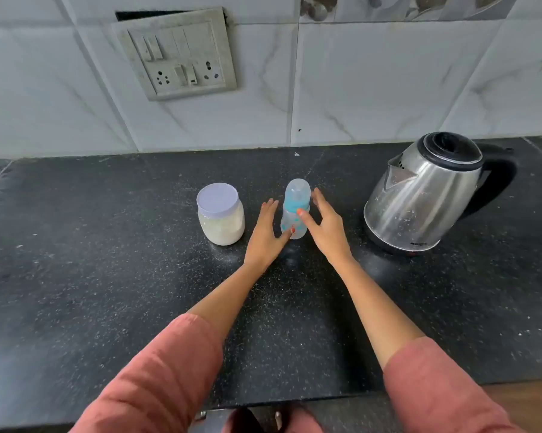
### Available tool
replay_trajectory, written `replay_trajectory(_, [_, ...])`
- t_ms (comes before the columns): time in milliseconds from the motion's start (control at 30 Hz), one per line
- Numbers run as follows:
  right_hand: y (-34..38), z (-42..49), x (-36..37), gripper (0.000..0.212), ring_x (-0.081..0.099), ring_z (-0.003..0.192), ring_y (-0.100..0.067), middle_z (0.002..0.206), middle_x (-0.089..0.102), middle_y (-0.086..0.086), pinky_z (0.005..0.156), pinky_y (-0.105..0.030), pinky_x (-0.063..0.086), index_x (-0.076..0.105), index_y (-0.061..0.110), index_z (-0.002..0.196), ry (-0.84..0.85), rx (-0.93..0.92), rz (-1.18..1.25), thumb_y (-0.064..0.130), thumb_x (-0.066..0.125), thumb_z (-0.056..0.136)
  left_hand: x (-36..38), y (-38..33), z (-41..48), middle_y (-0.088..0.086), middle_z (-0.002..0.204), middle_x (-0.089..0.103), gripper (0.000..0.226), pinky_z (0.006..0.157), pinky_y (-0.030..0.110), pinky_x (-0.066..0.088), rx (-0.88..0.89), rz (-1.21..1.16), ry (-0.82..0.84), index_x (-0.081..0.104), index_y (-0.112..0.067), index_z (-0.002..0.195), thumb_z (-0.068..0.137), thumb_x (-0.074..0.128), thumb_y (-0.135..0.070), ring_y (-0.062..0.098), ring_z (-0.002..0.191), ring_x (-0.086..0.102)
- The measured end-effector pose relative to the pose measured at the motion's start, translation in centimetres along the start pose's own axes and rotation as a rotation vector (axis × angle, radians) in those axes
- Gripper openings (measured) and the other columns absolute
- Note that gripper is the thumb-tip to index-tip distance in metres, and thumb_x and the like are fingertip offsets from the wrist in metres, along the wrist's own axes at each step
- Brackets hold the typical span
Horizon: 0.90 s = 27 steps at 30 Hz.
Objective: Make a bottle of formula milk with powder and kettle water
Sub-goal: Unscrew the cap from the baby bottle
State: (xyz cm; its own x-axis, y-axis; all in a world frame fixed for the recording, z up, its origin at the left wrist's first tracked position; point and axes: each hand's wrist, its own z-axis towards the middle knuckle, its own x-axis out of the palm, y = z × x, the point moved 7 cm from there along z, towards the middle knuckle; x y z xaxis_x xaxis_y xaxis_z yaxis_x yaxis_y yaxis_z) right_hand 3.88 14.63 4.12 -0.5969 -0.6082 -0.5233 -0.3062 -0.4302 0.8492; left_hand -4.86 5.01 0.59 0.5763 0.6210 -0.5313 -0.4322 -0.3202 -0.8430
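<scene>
A black speckled table (107,292) fills the lower two thirds of the view, and a pale marble-patterned tiled wall (372,89) rises behind it at 12 o'clock. A steel kettle (425,195) with a black lid and handle stands upright on its black base at about 3 o'clock from the bottle, well apart from it, with its spout turned toward the middle of the table. On the wall at 11 o'clock hangs a grey switch and socket panel (176,54), tilted in the wide-angle view. Two forearms in rust-coloured sleeves (157,376) reach in from 6 o'clock.

A clear jar (221,220) of white powder with a lilac lid on stands at 9 o'clock from the bottle, near the left hand. The baby bottle (296,198), clear with a blue collar and a domed cap on, stands upright at the table's middle between the two hands.

The left hand (265,235) lies just beside the bottle at its 8 o'clock, fingers (271,207) straight and released, the thumb touching the bottle's lower part. The right hand (326,229) sits at its 4 o'clock, fingers (319,198) likewise straight and spread, the thumb tip against the blue collar. Neither hand is closed round the bottle.
</scene>
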Motion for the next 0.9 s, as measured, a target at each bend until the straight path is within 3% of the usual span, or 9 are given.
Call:
replay_trajectory(167, [-1.7,0.6,1.3,0.069,0.036,0.135,-0.02,0.146,0.04,-0.003,0.109,-0.038,0.032,0.033,0.016,0.142,0.057,0.133,0.108,0.019,0.067,0.082,0.9,0.8,1.1,0.004,0.144,0.042,0.069,0.11,0.039,0.034,-0.091,-0.202,0.063,0.034,-0.017,0.139,0.08,0.07,-0.017,0.016,0.131,0.04])
replay_trajectory(300, [-2.4,1.4,1.8,0.069,0.041,0.133,-0.022,0.144,0.042,-0.006,0.108,-0.041,0.035,0.036,0.015,0.14,0.065,0.175,0.127,0.016,0.07,0.08,1.8,1.0,2.1,0.004,0.136,0.049,0.065,0.102,0.027,0.038,-0.124,-0.278,0.148,0.038,-0.016,0.135,0.079,0.07,-0.011,0.013,0.122,0.047])
replay_trajectory(600, [-2.7,1.8,1.6,0.069,0.042,0.131,-0.021,0.142,0.045,-0.007,0.106,-0.04,0.038,0.039,0.013,0.138,0.12,0.166,0.129,0.014,0.072,0.078,1.7,1.3,2.9,0.001,0.131,0.053,0.064,0.094,0.021,0.038,-0.129,-0.219,0.18,0.042,-0.017,0.13,0.075,0.074,-0.014,0.005,0.112,0.048])
replay_trajectory(767, [-2.4,-0.6,1.2,0.066,0.044,0.13,-0.019,0.14,0.047,-0.007,0.103,-0.032,0.039,0.04,0.011,0.137,0.161,0.155,0.176,0.009,0.071,0.078,1.7,1.2,0.9,0.003,0.128,0.054,0.063,0.095,0.026,0.043,-0.084,-0.178,0.207,0.046,-0.016,0.126,0.071,0.077,-0.016,0.013,0.114,0.052])
replay_trajectory(900, [-2.1,-3.6,1.2,0.065,0.044,0.129,-0.017,0.139,0.048,-0.006,0.104,-0.031,0.039,0.04,0.011,0.136,0.211,0.142,0.193,0.005,0.069,0.078,1.5,0.6,-2.3,0.001,0.122,0.053,0.059,0.084,0.015,0.04,-0.071,-0.134,0.187,0.048,-0.017,0.121,0.07,0.079,-0.018,0.009,0.107,0.051])
